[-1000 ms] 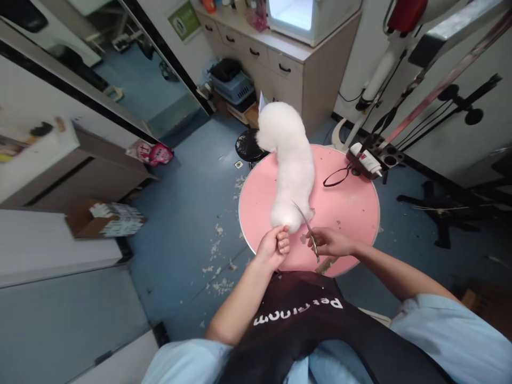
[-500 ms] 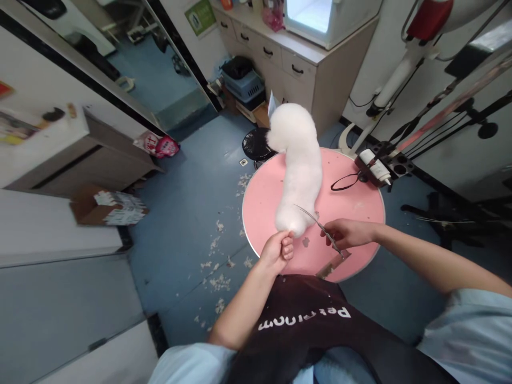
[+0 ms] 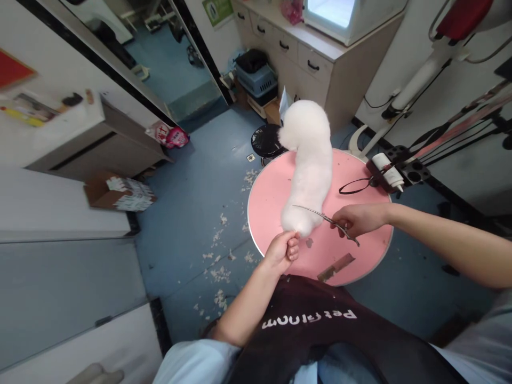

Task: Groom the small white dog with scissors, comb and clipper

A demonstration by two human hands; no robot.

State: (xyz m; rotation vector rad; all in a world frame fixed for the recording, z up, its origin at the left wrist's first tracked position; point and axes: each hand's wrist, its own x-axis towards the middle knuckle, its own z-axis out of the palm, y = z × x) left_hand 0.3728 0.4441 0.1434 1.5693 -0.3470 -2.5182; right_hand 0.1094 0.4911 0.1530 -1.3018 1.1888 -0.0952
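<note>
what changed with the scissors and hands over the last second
The right hand swung the scissors from pointing up along the dog's rump to lying nearly level across it. The left hand kept its grip on the fur at the rear. The comb stayed on the pink table.

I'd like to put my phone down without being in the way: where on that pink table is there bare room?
The pink table is bare on its left side, between the white dog and the rim. A smaller patch lies behind the right hand, towards the black loop. The near edge is crowded: left hand, scissors, comb.
</note>
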